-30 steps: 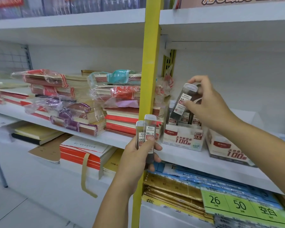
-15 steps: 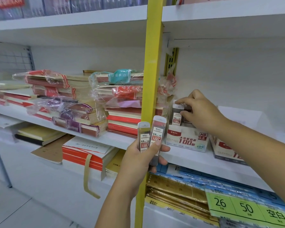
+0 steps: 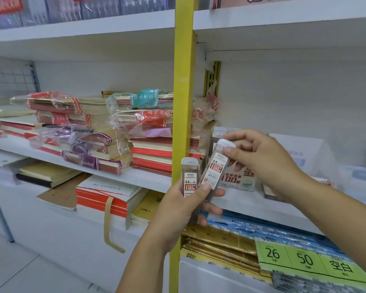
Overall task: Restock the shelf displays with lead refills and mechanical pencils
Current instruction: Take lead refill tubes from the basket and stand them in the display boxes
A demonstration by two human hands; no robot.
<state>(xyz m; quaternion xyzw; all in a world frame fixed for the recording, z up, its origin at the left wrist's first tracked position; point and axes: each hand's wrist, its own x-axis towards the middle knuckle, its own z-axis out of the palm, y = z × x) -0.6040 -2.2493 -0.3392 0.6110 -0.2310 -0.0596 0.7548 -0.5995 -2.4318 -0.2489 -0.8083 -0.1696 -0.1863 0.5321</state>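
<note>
My left hand (image 3: 178, 208) grips two lead refill cases (image 3: 190, 178); my right hand (image 3: 262, 163) pinches the tilted one's cap. It hides most of the display box (image 3: 239, 182).

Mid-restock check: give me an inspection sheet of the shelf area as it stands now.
Surface: white shelf board, its front edge bare.
Job's things: two clear lead refill cases; left case upright, right case tilted. White display box printed 100 behind them.
Clutter: plastic-wrapped notebook stacks left of the yellow upright post.
Grippers: left hand holds both cases; right hand fingers pinch the right case's white cap.
Cables: nothing seen.
Surroundings: green price label reading 26 and 50 on the shelf below; upper shelf stock blurred.
</note>
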